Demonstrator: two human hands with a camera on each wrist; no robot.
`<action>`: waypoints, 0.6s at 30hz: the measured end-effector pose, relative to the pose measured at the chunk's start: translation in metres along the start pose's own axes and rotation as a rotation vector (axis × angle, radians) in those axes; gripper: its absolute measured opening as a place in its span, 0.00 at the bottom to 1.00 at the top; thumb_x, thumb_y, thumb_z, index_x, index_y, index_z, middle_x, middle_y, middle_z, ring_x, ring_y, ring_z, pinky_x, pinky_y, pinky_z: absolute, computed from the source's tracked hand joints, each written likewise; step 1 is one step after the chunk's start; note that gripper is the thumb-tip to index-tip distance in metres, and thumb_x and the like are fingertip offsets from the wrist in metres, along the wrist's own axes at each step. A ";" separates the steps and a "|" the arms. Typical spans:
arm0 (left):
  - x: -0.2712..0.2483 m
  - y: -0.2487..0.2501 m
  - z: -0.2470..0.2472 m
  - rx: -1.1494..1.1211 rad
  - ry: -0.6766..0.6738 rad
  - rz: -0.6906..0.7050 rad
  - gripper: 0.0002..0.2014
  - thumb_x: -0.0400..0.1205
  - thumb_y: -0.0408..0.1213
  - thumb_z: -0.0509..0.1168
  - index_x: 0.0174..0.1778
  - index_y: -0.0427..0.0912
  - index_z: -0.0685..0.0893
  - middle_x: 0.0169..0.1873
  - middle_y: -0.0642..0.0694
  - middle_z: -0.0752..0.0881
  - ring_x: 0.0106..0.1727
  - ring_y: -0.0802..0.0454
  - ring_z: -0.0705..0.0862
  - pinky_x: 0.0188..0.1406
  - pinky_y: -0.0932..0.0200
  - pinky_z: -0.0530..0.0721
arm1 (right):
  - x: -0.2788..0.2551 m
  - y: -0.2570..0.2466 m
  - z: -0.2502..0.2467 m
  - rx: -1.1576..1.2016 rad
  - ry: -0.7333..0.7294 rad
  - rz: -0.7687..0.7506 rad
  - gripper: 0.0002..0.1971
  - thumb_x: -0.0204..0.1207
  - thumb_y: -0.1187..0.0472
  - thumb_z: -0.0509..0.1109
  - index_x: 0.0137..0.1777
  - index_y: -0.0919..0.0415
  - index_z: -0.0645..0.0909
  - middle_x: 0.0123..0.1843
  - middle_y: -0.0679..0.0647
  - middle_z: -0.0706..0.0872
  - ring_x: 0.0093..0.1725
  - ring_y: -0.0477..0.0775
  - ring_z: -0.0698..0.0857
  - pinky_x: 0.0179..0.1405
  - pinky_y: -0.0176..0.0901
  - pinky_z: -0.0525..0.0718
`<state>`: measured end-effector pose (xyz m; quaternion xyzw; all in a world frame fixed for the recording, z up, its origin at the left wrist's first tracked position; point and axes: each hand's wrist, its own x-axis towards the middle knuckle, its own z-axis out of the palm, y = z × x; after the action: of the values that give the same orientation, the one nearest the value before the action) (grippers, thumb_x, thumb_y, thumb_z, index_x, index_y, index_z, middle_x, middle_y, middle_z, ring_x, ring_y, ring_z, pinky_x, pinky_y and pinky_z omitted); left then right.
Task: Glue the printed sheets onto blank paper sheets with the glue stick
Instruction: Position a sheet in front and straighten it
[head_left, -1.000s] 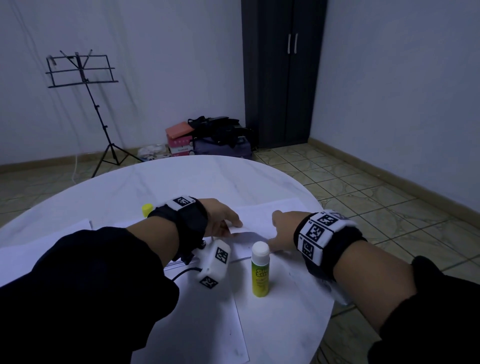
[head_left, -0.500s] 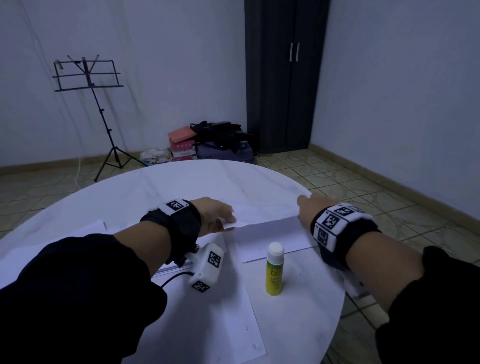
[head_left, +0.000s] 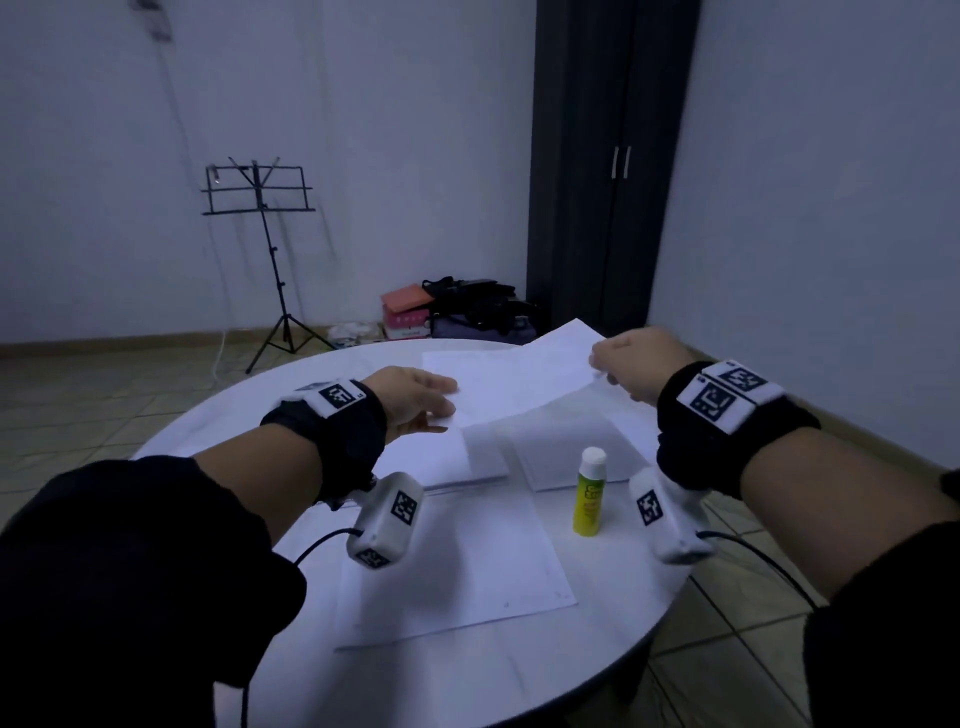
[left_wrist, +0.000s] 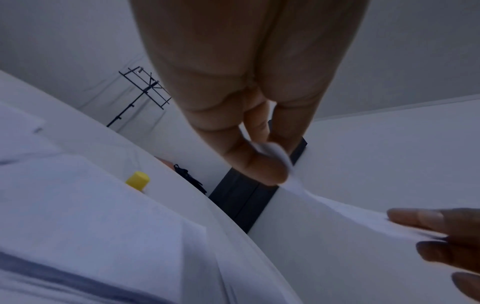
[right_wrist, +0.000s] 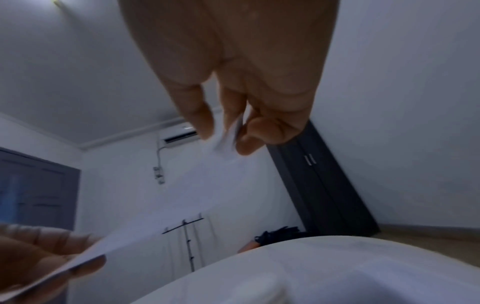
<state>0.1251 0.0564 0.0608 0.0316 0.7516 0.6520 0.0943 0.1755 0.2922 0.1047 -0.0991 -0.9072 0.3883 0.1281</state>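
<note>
Two hands hold one sheet (head_left: 519, 376) above the table (head_left: 218, 431). On the left, the left hand (head_left: 415, 397) pinches its near left corner between thumb and fingers; the left wrist view shows the paper nipped at the fingertips (left_wrist: 262, 164). Further right, the glue stick (head_left: 589, 491) stands upright and capped on the table, untouched, just beside other sheets lying flat. On the right, the right hand (head_left: 634, 364) pinches the sheet's right edge, raised higher, so the sheet tilts up to the right.

Whether this sheet is printed or blank cannot be told, nor whether glue is on it. As I judge it, the gluing is at an early or middle stage: a sheet is being carried or placed, with pressing down left to do.

Against half a second ago, the sheet lay low over the table; now it is lifted clear and further forward, and both hands have risen with it.
</note>
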 end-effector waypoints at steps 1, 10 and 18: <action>-0.008 -0.002 -0.008 0.022 0.025 0.004 0.15 0.76 0.15 0.65 0.57 0.30 0.83 0.48 0.40 0.84 0.37 0.49 0.82 0.29 0.67 0.87 | -0.007 -0.003 0.001 0.039 0.030 -0.016 0.08 0.78 0.64 0.66 0.54 0.61 0.84 0.43 0.54 0.80 0.31 0.45 0.74 0.29 0.32 0.71; -0.078 -0.046 -0.059 0.350 0.049 -0.041 0.14 0.75 0.22 0.72 0.54 0.39 0.86 0.42 0.47 0.88 0.29 0.54 0.88 0.33 0.66 0.88 | -0.079 0.009 0.050 0.077 -0.232 0.147 0.30 0.72 0.71 0.73 0.74 0.63 0.70 0.41 0.59 0.85 0.30 0.51 0.83 0.24 0.38 0.75; -0.093 -0.088 -0.062 0.601 -0.064 -0.136 0.09 0.73 0.25 0.75 0.42 0.43 0.89 0.29 0.51 0.88 0.25 0.58 0.86 0.32 0.67 0.87 | -0.094 0.032 0.084 -0.373 -0.470 0.253 0.07 0.72 0.63 0.71 0.46 0.63 0.77 0.39 0.56 0.82 0.37 0.54 0.82 0.25 0.35 0.72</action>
<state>0.2114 -0.0331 -0.0084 0.0285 0.9078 0.3914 0.1479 0.2410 0.2306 0.0109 -0.1404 -0.9479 0.2406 -0.1544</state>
